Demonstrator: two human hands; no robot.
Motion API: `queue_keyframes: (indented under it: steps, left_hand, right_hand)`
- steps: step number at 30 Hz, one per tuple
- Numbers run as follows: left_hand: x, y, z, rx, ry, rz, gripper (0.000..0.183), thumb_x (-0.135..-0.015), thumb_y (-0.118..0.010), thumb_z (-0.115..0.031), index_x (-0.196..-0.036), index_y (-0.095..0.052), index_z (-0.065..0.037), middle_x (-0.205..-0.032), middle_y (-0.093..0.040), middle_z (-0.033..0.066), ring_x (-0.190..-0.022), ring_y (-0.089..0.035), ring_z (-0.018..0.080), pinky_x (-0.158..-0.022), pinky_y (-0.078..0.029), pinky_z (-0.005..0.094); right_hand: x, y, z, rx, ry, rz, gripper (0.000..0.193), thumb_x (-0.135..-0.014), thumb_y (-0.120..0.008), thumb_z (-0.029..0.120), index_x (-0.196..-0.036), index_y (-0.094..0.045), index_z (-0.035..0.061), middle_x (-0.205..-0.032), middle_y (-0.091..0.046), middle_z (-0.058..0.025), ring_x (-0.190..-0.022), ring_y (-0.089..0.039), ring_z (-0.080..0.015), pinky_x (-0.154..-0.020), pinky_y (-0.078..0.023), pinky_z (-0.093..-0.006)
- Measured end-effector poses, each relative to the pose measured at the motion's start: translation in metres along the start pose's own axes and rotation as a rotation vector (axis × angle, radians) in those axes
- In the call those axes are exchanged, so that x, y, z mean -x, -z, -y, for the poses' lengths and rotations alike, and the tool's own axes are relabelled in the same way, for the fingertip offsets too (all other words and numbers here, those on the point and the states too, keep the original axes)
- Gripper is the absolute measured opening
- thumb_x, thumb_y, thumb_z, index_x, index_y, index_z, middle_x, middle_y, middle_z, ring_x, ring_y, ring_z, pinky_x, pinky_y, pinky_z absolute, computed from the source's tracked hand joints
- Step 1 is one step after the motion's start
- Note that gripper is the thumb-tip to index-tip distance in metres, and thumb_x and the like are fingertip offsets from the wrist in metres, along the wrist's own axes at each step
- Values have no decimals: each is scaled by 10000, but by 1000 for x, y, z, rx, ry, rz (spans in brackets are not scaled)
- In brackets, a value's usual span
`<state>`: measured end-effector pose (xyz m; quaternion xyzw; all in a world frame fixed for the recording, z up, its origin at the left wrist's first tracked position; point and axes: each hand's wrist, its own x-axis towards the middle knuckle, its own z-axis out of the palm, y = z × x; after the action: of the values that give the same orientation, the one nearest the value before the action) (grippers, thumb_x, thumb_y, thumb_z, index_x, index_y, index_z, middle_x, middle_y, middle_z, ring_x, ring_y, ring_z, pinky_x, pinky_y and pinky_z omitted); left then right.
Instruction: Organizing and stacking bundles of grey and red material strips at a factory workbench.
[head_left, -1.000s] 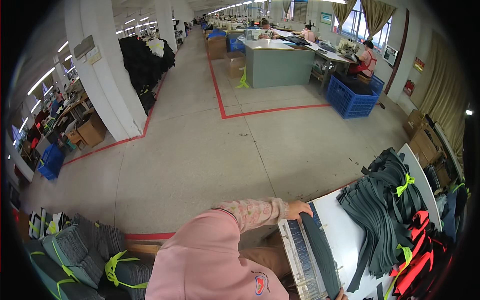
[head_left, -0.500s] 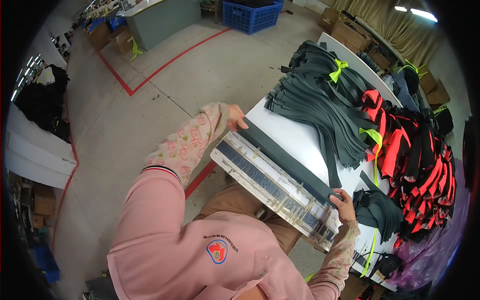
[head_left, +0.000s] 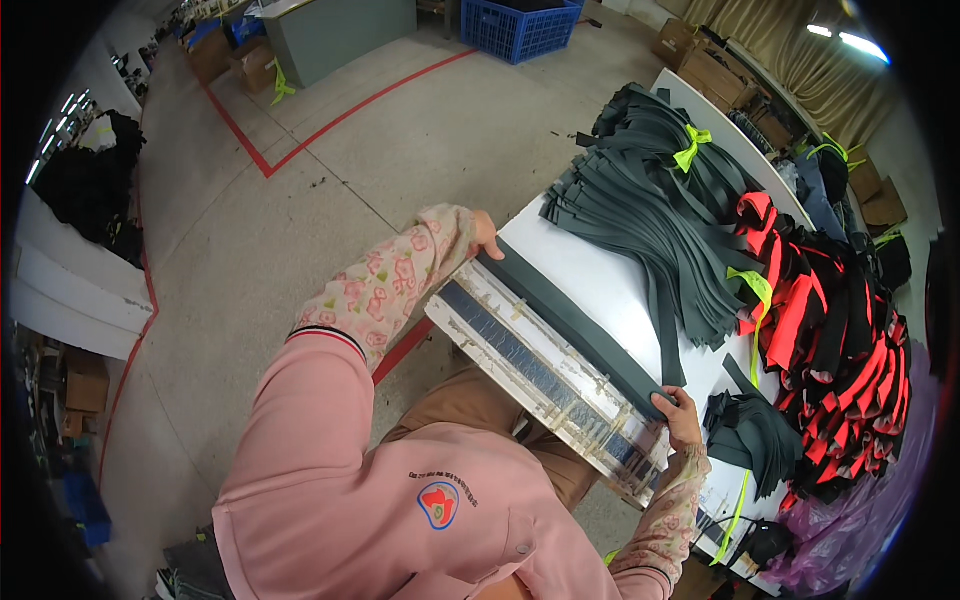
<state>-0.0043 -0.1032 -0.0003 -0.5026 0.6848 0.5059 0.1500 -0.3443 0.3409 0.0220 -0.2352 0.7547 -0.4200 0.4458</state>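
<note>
A long dark grey-green fabric strip [head_left: 580, 318] stretches across the near part of a white tabletop [head_left: 570, 242], beside a worn, taped band [head_left: 540, 345] along the edge. At the strip's far left end, my left hand [head_left: 487, 235] pinches it, thumb on top. My right hand [head_left: 682, 418] grips the other end, thumb laid over the strip and fingers partly hidden. Behind the strip lies a big bundle of similar strips [head_left: 640, 220] tied with a yellow-green ribbon [head_left: 692, 148]. A smaller heap of dark strips [head_left: 752, 438] rests just right of my right hand.
Red-and-black fabric pieces [head_left: 830, 330] are piled at the right side of the table, above purple plastic film [head_left: 830, 525]. A blue crate [head_left: 515, 30] stands on the floor at the back. Cardboard boxes [head_left: 705, 75] sit beyond the table.
The whole view has shifted slightly. Both hands keep hold of the strip's ends, and the strip lies in nearly the same place along the taped band.
</note>
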Motion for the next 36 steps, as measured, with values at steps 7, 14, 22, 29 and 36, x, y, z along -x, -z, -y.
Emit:
queue_keyframes:
  steps: [7, 14, 22, 29, 36]
  left_hand:
    - [8, 7, -7, -71, -7, 27, 677, -723, -874, -184, -1299, -560, -16, -1076, -667, 168, -903, -683, 287, -734, -576, 425]
    - [19, 7, -17, -160, -15, -3, 644, -721, -874, -172, -1272, -574, -27, -951, -694, 167, -814, -703, 282, -661, -568, 404]
    - [24, 6, -24, -279, -39, -30, 595, -730, -866, -161, -1232, -580, -22, -863, -699, 167, -752, -701, 255, -623, -557, 382]
    - [25, -2, -18, -196, -62, -145, 584, -734, -862, -160, -1199, -555, 17, -902, -673, 160, -692, -676, 238, -587, -534, 367]
    - [10, -11, 38, -113, -340, -449, 561, -800, -771, -498, -1024, -701, 11, -920, -699, 142, -767, -647, 255, -692, -504, 371]
  right_hand:
    - [-2, -7, -1, -52, 43, 14, 289, -816, -816, 179, -1022, -667, 42, -870, -625, -7, -756, -550, -86, -641, -435, -231]
    - [-1, -8, 1, -44, 20, 2, 289, -815, -816, 167, -1026, -668, 35, -878, -624, -4, -776, -547, -89, -681, -435, -228]
    - [-2, -8, 1, -16, 38, 26, 328, -811, -824, 209, -1035, -658, 35, -868, -620, 2, -763, -539, -84, -657, -428, -228]
    - [2, -3, 2, 181, 43, -24, 469, -830, -808, 291, -1165, -608, 30, -1021, -599, -57, -813, -559, -139, -687, -467, -273]
    - [16, -2, -18, 31, 187, -309, 598, -991, -616, 313, -1429, -427, -48, -1278, -569, -125, -1138, -553, -206, -1009, -429, -317]
